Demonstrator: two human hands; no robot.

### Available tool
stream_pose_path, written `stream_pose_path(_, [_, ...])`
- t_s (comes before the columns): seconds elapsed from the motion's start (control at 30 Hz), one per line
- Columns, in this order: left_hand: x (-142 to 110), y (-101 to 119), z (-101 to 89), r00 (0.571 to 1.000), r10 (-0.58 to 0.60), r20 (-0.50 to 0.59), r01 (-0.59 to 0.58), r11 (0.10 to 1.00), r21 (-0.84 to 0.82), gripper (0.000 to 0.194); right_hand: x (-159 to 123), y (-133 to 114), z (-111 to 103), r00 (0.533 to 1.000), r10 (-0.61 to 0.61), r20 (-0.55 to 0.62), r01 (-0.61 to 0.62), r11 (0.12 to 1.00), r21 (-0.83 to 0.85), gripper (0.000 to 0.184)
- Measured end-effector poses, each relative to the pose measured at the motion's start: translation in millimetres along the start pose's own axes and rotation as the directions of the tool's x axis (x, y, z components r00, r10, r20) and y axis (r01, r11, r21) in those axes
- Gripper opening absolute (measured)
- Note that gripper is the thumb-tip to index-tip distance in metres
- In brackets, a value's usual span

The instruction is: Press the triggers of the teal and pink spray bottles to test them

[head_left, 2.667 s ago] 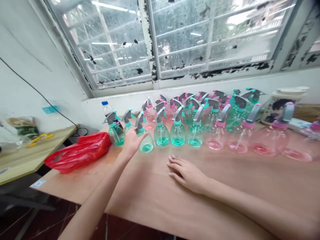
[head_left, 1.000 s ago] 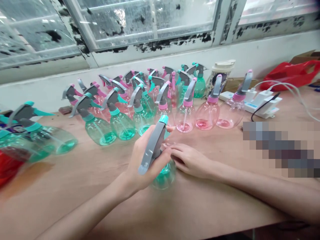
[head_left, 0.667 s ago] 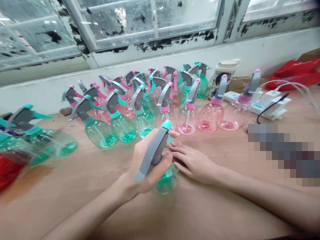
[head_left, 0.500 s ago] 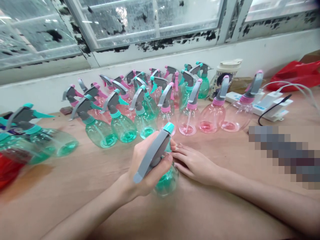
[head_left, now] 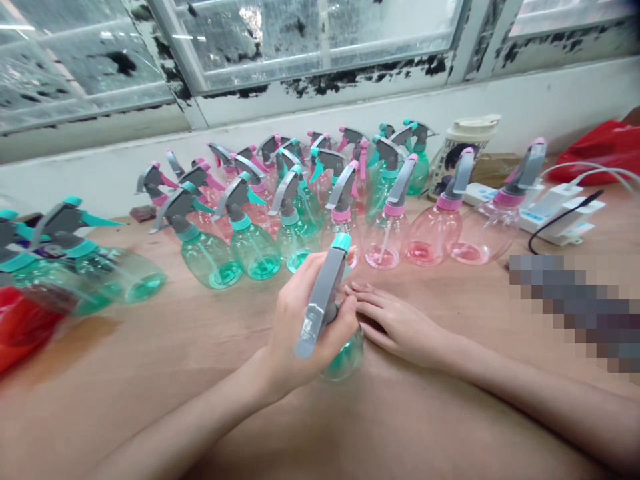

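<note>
A clear green spray bottle [head_left: 345, 357] with a grey trigger head and turquoise nozzle stands on the table in front of me. Wrapped round its neck, just under the head, is my left hand [head_left: 290, 330]; its fingertips and the trigger are mostly hidden. My right hand [head_left: 397, 323] rests palm down on the table, right of this bottle, fingers stretched out towards it. Whether the fingertips touch the bottle I cannot tell. Just beyond stand a pink spray bottle [head_left: 385, 247] and a green spray bottle [head_left: 257, 250].
Several more green and pink spray bottles crowd towards the wall. At the left, green bottles [head_left: 143, 277] stand by a red bag [head_left: 25, 327]. A lidded cup [head_left: 463, 150], a power strip with chargers [head_left: 555, 217] and another red bag [head_left: 597, 153] lie at the right.
The bottle's head has turned slightly, its grey back end swinging to the right, with my left hand still round the neck. The whole view has shifted a little. My right hand stays flat.
</note>
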State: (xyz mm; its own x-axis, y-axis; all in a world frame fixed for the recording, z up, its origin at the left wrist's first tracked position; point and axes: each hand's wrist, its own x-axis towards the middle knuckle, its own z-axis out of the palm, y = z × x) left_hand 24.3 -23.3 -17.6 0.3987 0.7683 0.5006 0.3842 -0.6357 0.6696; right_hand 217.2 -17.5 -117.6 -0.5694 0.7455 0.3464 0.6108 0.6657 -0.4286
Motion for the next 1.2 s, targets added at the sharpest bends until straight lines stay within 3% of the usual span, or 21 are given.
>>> stream_pose_path(0.3, [3, 0, 1.1, 0.997, 0.082, 0.003, -0.081, 0.99, -0.113, 0.033, 0, 2, 1, 1.0, -0.003, 0.008, 0.003, 1.0, 0.015, 0.037])
stream_pose_path(0.43, [4, 2, 0.6, 0.998, 0.062, 0.009, -0.06, 0.99, -0.129, 0.034, 0, 3, 2, 1.0, -0.005, 0.009, 0.005, 1.0, 0.011, 0.037])
stream_pose_path(0.8, [11, -5, -0.9, 0.987, 0.122, 0.102, -0.099, 0.974, -0.206, 0.041, -1, 1, 1, 1.0, -0.009, -0.005, 0.009, 1.0, 0.011, 0.036])
stream_pose_path(1.03, [10, 6, -12.4, 0.977, 0.138, 0.163, -0.107, 0.976, -0.19, 0.012, 1, -2, -4, 1.0, 0.001, 0.028, -0.001, 1.0, 0.026, 0.036])
stream_pose_path(1.2, [9, 7, -13.2, 0.975, 0.106, 0.198, -0.071, 0.982, -0.173, 0.017, 1, -2, -4, 0.999, 0.007, 0.033, -0.008, 1.0, 0.018, 0.036])
